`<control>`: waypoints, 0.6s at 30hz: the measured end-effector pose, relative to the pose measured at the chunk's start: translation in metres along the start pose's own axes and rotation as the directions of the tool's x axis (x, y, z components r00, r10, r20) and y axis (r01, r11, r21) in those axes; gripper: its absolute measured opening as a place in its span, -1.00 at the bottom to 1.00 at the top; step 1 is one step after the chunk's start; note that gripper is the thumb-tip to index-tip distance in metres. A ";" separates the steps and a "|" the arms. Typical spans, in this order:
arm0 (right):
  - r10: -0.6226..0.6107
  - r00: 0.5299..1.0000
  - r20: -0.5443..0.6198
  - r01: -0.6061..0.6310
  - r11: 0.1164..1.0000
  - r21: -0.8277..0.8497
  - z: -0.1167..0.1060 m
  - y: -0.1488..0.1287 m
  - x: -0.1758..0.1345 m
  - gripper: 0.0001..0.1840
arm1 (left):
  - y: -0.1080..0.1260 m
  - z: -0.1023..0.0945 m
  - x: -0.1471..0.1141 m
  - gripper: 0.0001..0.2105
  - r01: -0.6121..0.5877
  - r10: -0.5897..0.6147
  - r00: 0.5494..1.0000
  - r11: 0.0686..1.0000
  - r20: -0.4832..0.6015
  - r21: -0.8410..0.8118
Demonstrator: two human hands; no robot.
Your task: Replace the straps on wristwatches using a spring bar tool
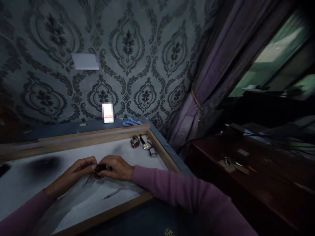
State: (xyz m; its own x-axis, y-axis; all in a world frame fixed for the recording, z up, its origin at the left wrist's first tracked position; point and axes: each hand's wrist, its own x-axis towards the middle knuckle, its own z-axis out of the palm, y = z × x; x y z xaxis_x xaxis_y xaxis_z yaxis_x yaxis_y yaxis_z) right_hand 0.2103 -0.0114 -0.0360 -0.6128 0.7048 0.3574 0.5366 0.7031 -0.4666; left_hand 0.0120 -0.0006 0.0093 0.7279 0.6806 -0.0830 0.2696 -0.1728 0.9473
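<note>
My left hand (82, 168) and my right hand (115, 167) meet over the white lining of a wood-framed tray (130, 200). Between their closed fingertips is a small dark wristwatch (99, 172), mostly covered by the fingers. A thin dark piece (87, 179) juts down below the left fingertips; whether it is a tool or part of the watch I cannot make out. On the lining in front of my hands lies a slim metal tool with a pointed tip (111, 194). In the tray's far right corner rest a brown-toned watch (135, 141), a gold-faced watch (146, 146) and a dark-strapped watch (153, 151).
Behind the tray, a blue cloth (132, 121) and a bright white blurred box (107, 112) sit along the wall. A dark object (4, 169) shows at the tray's left. To the right stands a dark red table (206, 152) with metal tools (232, 163), beside a tied purple curtain (189, 109).
</note>
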 end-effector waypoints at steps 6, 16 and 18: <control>0.071 0.997 -0.006 -0.071 0.985 -0.160 0.005 -0.010 -0.004 -0.81 | -0.008 0.003 -0.002 -0.61 -0.052 0.050 0.998 0.997 -0.024 -0.060; 0.129 0.991 -0.022 -0.131 0.973 -0.191 0.004 -0.020 -0.005 -0.82 | -0.033 0.005 -0.009 -0.60 -0.083 0.063 0.995 0.959 -0.080 -0.271; 0.140 0.990 -0.029 -0.143 0.970 -0.195 0.003 -0.022 -0.007 -0.82 | -0.033 0.007 -0.012 -0.59 -0.096 0.077 0.994 0.956 -0.079 -0.276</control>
State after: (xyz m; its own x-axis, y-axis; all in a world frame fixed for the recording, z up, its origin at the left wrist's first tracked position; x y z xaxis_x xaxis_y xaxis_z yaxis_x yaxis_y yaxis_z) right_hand 0.2009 -0.0316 -0.0310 -0.5146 0.7987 0.3118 0.7212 0.5999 -0.3465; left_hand -0.0006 -0.0083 -0.0229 0.6945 0.7193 0.0151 0.0141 -0.0346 0.9993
